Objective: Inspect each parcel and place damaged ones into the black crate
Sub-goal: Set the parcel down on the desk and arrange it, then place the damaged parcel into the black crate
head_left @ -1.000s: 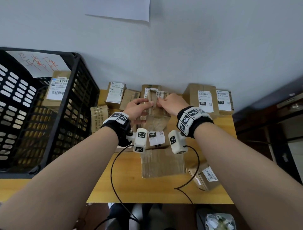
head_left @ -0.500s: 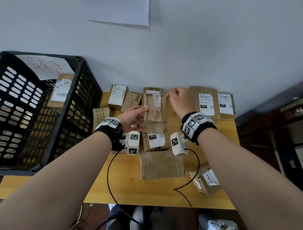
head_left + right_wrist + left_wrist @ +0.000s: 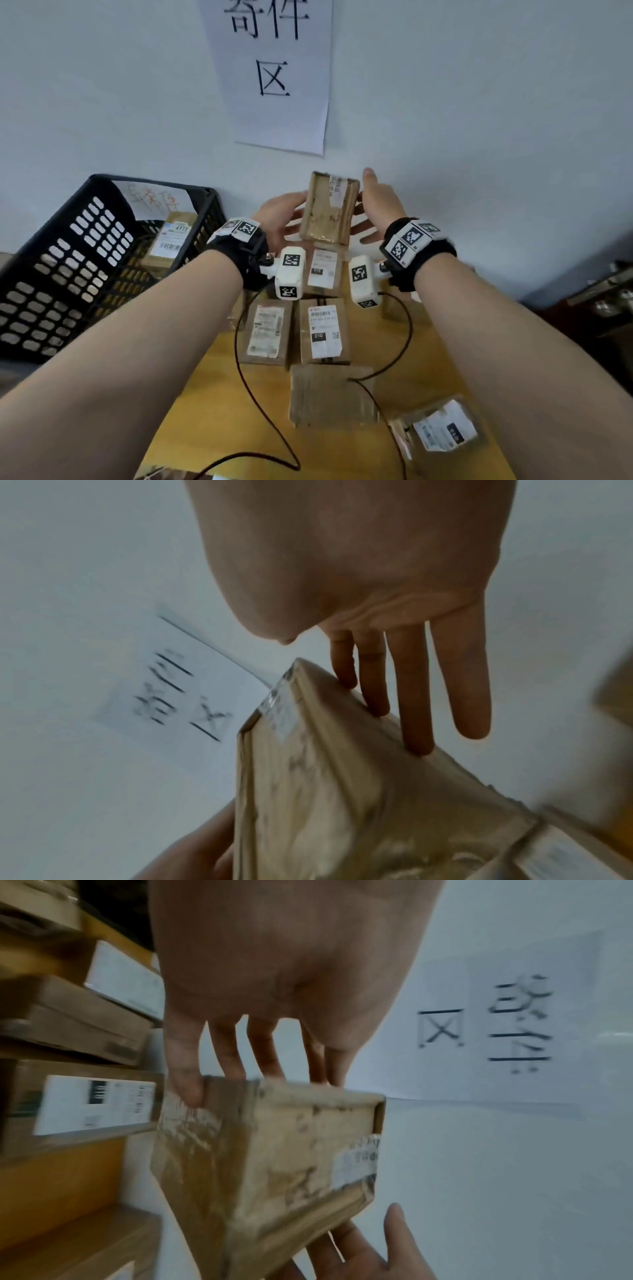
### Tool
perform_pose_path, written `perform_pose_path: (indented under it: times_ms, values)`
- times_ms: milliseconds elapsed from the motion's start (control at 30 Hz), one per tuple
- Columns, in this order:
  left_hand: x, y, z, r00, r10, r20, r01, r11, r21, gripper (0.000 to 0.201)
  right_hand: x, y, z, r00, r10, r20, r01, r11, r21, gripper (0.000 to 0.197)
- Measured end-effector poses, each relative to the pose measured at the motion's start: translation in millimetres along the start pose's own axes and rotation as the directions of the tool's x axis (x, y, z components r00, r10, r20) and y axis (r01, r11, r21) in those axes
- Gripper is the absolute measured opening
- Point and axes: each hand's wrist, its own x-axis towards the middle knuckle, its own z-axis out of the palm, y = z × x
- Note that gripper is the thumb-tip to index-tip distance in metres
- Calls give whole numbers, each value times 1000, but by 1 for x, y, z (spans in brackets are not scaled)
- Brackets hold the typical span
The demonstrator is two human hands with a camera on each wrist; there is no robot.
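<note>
A worn brown parcel (image 3: 327, 209) with torn tape and a scrap of label is held upright in the air in front of the wall. My left hand (image 3: 291, 216) presses its left side and my right hand (image 3: 370, 212) its right side, fingers straight. In the left wrist view the left fingers (image 3: 185, 1069) touch the parcel (image 3: 274, 1150) at its edge. The right wrist view shows the right fingers (image 3: 414, 710) lying flat along the parcel (image 3: 325, 791). The black crate (image 3: 85, 260) stands at the left with a labelled parcel (image 3: 171, 240) inside.
On the wooden table (image 3: 205, 411) below my hands lie several parcels: two labelled ones (image 3: 265, 330) (image 3: 323, 330), a plain one (image 3: 330, 394) and one at the front right (image 3: 442, 430). A paper sign (image 3: 274, 68) hangs on the wall. Dark furniture (image 3: 599, 308) stands at the right.
Both hands have lifted the worn parcel from the back of the table up in front of the wall. The head view has tilted upward.
</note>
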Motion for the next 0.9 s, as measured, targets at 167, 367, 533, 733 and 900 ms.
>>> perform_pose_path:
  times_ms: [167, 367, 533, 733, 900]
  values:
    - [-30, 57, -4, 977, 212, -3, -212, 977, 8, 34, -23, -62, -32, 999, -34, 34, 26, 979, 202, 61]
    - [-72, 93, -16, 929, 371, 7, -371, 929, 10, 91, -39, -100, -33, 985, -155, 72, 122, 933, 338, 54]
    - [-88, 109, -43, 863, 496, -93, -499, 867, -2, 83, -45, -119, -10, 975, -175, 137, 108, 912, 395, 55]
    - [-91, 125, -84, 812, 580, -71, -583, 812, -33, 42, -55, -148, 22, 965, -203, 164, 84, 836, 542, 46]
    - [-86, 143, -120, 805, 587, -90, -592, 804, -55, 40, -57, -172, 56, 959, -267, 91, 174, 813, 556, 40]
